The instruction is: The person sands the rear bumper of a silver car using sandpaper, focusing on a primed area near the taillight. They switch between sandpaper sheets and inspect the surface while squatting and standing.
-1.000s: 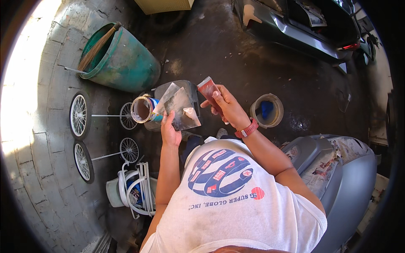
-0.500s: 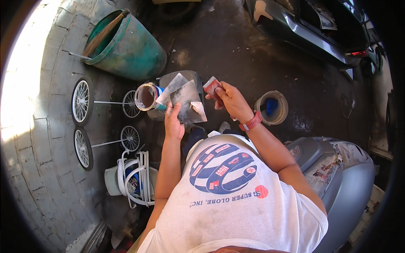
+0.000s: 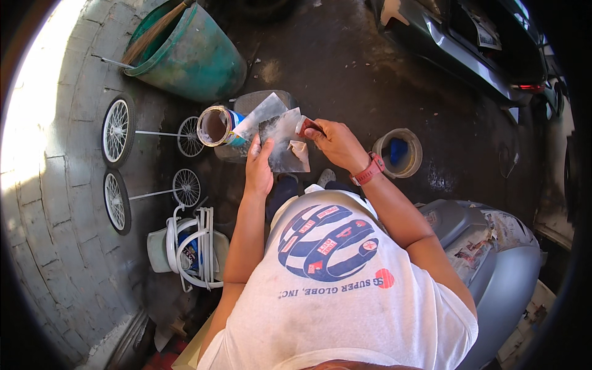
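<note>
My left hand [image 3: 259, 169] holds a smeared grey flat sheet [image 3: 279, 148] by its near left edge, thumb on top. A pinkish-beige lump of paste [image 3: 298, 150] sits on its right side. Another pale sheet [image 3: 262, 114] sticks out behind it toward the far left; whether my hand grips that one too, I cannot tell. In my right hand [image 3: 338, 143] is a small red spreader [image 3: 306, 126] with a pale edge, close to the sheet's far right corner. An open can [image 3: 216, 126] with a crusted rim stands left of the sheets, beside a dark stool [image 3: 271, 98].
A pale bucket [image 3: 417, 161] with a blue thing inside stands at right. Far left is a green bin [image 3: 213, 65] holding a broom [image 3: 154, 40]. Spoked wheels [image 3: 118, 131] and a white tubular frame [image 3: 206, 246] line the left. A grey body panel [image 3: 493, 290] and a car [image 3: 456, 55] are at right.
My right hand has brought the spreader closer to the sheet's far right corner. The sheets and my left hand have shifted slightly right in the picture.
</note>
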`<state>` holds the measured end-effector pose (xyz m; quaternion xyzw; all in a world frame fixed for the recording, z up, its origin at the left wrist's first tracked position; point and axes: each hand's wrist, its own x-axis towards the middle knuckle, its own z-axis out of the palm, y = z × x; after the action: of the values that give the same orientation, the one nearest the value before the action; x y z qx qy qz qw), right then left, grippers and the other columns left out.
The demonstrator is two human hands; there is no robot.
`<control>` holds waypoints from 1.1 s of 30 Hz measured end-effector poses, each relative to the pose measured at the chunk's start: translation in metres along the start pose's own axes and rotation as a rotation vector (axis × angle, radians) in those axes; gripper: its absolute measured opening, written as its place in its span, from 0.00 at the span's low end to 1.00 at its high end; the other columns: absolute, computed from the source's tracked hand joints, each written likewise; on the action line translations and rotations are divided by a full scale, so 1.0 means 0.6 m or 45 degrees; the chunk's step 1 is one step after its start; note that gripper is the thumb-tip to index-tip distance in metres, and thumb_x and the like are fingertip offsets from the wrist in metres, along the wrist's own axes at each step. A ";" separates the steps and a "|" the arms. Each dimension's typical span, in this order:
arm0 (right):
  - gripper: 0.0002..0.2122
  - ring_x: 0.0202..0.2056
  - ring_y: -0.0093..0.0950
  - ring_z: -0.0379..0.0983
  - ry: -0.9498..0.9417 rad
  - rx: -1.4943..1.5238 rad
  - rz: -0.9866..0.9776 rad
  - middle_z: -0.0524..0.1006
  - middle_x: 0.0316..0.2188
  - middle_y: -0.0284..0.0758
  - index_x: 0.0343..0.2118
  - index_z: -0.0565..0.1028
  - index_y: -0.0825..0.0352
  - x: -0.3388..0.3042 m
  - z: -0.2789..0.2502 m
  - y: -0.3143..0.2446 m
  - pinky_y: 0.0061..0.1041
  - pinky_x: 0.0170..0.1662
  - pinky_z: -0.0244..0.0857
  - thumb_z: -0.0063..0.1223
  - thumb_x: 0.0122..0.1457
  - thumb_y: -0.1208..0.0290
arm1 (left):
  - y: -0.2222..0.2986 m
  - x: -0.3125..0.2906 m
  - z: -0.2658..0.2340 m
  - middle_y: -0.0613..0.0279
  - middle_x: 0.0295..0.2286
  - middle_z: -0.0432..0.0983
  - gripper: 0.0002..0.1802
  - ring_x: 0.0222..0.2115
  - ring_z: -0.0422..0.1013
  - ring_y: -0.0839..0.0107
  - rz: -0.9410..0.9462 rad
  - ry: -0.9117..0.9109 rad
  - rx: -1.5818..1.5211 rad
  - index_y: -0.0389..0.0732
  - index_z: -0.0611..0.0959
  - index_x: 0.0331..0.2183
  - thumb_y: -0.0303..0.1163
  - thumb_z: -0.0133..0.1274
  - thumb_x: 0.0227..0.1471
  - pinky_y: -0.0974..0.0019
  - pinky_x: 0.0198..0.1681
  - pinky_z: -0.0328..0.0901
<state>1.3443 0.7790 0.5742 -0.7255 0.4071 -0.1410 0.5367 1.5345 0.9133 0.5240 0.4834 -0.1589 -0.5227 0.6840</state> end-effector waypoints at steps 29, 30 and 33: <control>0.12 0.23 0.47 0.72 -0.017 -0.134 -0.126 0.76 0.23 0.49 0.35 0.82 0.69 0.071 0.107 -0.018 0.38 0.28 0.62 0.59 0.69 0.63 | 0.009 0.025 -0.124 0.56 0.58 0.76 0.26 0.58 0.74 0.65 -0.083 0.101 -0.175 0.36 0.70 0.66 0.28 0.51 0.70 0.59 0.63 0.67; 0.12 0.22 0.46 0.71 -0.042 -0.135 -0.064 0.76 0.22 0.49 0.35 0.82 0.69 0.080 0.119 -0.022 0.38 0.28 0.62 0.59 0.69 0.63 | 0.014 0.026 -0.137 0.56 0.58 0.76 0.26 0.58 0.74 0.65 -0.087 0.115 -0.181 0.36 0.70 0.66 0.28 0.51 0.70 0.59 0.63 0.67; 0.12 0.21 0.42 0.72 -0.108 -0.147 -0.015 0.75 0.21 0.49 0.35 0.82 0.70 0.108 0.160 -0.038 0.36 0.28 0.62 0.59 0.69 0.64 | 0.037 0.030 -0.181 0.56 0.58 0.76 0.26 0.57 0.74 0.65 -0.109 0.134 -0.203 0.35 0.70 0.66 0.28 0.51 0.70 0.59 0.63 0.67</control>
<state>1.4569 0.7970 0.5428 -0.7629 0.3872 -0.0897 0.5099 1.6328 0.9509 0.4849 0.4607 -0.0599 -0.5361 0.7048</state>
